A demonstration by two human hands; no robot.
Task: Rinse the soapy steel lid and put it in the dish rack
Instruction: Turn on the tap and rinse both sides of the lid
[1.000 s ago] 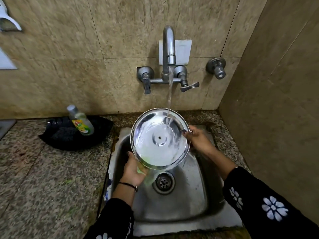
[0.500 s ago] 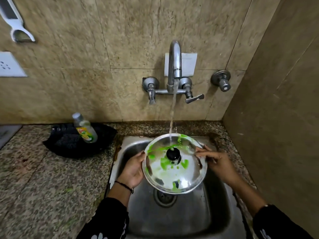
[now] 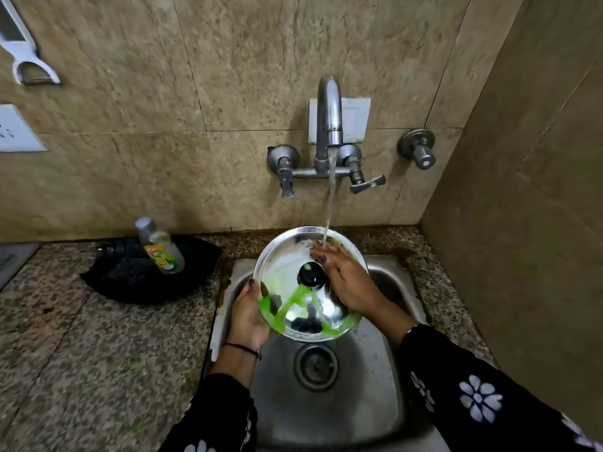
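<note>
The big steel sink [image 3: 375, 402] is the thing to look at first, and everything else sits around it. Behind the sink, on the tiled wall, the tap [image 3: 329, 125] runs a thin stream of water down. To the left of the sink, on the speckled counter, a soap bottle [image 3: 160, 247] leans on a black cloth [image 3: 130, 282]. Over the sink, above the drain [image 3: 316, 367], is the steel lid [image 3: 293, 278], knob side up and tipped toward the person. The water lands on its far edge. Green soap streaks [image 3: 293, 298] run down the near half, so the lid is not clean yet. The left hand [image 3: 249, 314] is closed on the lid's left rim, thumb on top and fingers under. The right hand [image 3: 349, 282] lies flat and spread on the lid's right side, rubbing, not gripping anything. The lid looks thin, stiff and light, and it will not bend. It is wet and soapy, so it is probably very slippery. The rim, pinched tight, seems a good place to hold it. The small black knob [image 3: 310, 274] in the middle looks like the safest place to grab for carrying. No dish rack shows in this view.
</note>
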